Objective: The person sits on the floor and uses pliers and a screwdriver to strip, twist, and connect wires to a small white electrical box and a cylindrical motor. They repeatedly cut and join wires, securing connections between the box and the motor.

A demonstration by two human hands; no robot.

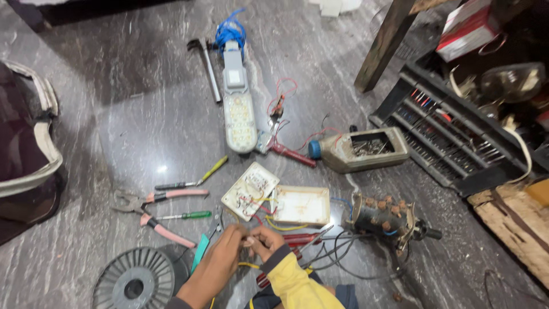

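My left hand (220, 257) and my right hand (264, 243) meet low in the middle of the head view, fingertips pinched together on a thin yellow wire (249, 265). The wire runs up toward an opened white switch box (250, 191) with coloured wires inside, and its flat cream cover (301, 205) lies just to the right. A yellow sleeve covers my right forearm. Red-handled pliers (298, 239) lie just right of my hands.
On the marble floor lie pink-handled pliers (150, 212), a green screwdriver (184, 216), a yellow screwdriver (211, 170), a grey wire spool (135, 281), an LED lamp head (238, 114), a motor part (384, 217), a cut-open jug of screws (363, 150) and a black tool tray (452, 137).
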